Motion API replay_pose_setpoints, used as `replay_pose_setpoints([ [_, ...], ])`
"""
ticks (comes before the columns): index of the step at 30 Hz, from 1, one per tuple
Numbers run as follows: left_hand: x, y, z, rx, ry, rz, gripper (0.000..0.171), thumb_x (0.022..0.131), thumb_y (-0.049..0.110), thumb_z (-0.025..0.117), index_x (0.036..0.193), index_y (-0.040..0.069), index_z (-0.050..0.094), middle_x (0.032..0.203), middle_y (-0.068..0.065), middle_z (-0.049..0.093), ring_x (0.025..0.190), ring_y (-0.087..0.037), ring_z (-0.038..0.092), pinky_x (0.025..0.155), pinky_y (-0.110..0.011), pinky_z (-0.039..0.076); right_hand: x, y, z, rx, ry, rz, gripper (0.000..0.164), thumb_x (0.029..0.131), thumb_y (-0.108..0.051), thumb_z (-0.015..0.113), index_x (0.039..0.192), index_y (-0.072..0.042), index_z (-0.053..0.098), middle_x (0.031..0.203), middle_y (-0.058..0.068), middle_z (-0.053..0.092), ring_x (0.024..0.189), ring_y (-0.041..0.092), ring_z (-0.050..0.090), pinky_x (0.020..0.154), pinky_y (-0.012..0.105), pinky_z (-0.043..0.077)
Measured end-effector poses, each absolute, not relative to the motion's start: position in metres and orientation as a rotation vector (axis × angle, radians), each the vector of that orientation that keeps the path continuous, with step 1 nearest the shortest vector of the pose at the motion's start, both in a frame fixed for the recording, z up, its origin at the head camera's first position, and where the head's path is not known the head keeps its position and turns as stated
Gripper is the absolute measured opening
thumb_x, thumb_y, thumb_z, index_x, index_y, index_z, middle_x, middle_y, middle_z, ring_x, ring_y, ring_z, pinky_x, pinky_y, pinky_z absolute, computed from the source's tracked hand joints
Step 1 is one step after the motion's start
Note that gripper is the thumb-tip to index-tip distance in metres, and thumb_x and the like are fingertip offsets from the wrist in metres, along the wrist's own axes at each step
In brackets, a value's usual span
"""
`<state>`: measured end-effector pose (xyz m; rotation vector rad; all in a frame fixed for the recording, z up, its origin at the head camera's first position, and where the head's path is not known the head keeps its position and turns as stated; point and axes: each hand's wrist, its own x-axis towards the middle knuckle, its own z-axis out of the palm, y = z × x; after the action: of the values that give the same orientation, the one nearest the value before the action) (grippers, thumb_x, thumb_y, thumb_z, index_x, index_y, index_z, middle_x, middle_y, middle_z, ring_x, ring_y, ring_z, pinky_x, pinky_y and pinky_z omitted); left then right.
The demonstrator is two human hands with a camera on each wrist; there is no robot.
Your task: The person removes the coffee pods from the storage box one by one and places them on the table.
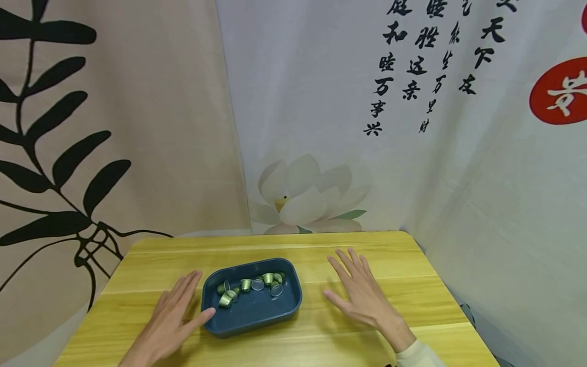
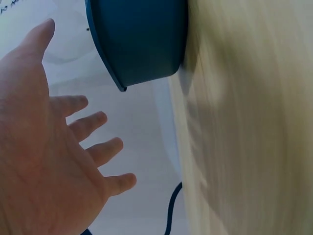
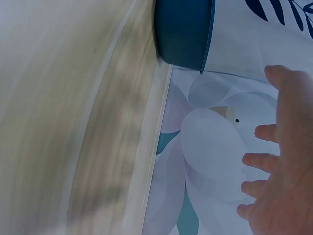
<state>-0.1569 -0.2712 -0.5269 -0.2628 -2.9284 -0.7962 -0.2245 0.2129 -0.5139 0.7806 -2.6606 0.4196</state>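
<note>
A dark blue rectangular tray (image 1: 249, 318) with rounded corners stands on the wooden table. Several small green capsules with silvery lids, like coffee capsules (image 1: 245, 285), lie in it, mostly toward its far side. To the tray's left is my left hand (image 1: 167, 318), fingers straight and holding nothing; in the head view its thumb overlaps the tray's near left corner. The left wrist view shows this palm (image 2: 54, 152) apart from the tray's outer wall (image 2: 139, 44). My right hand (image 1: 359, 293) hovers right of the tray with spread fingers, nothing in it.
The yellow wood-grain table (image 1: 440, 316) reaches back to a cloth backdrop (image 1: 302, 102) printed with a lotus, dark leaves and writing. In the left wrist view a black cable (image 2: 172, 208) hangs by the table edge.
</note>
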Motion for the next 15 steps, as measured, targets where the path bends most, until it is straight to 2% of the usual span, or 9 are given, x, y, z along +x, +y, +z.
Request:
replay_pose_setpoints([
  [8,-0.157,-0.262,-0.534,-0.294,-2.895,-0.769,0.103,0.104,0.060,0.076,0.183,0.018,0.023,0.185,-0.027,0.030,0.165,-0.059,0.035,0.117,-0.090,0.029,-0.222,0.202,-0.510,0.861,-2.614,0.409,0.081,0.107,-0.058,0.070,0.173,-0.017,0.047,0.182,0.015,0.043,0.172,0.048,0.034,0.137,0.073,0.030],
  [15,-0.160,-0.257,-0.540,-0.280,-2.927,-0.805,0.108,0.103,0.066,0.075,0.184,0.022,0.018,0.187,-0.027,0.025,0.167,-0.058,0.033,0.118,-0.092,0.027,-0.221,0.195,-0.507,0.915,-2.563,0.410,0.080,0.108,-0.059,0.067,0.175,-0.022,0.044,0.181,0.011,0.045,0.172,0.043,0.036,0.137,0.071,0.032],
])
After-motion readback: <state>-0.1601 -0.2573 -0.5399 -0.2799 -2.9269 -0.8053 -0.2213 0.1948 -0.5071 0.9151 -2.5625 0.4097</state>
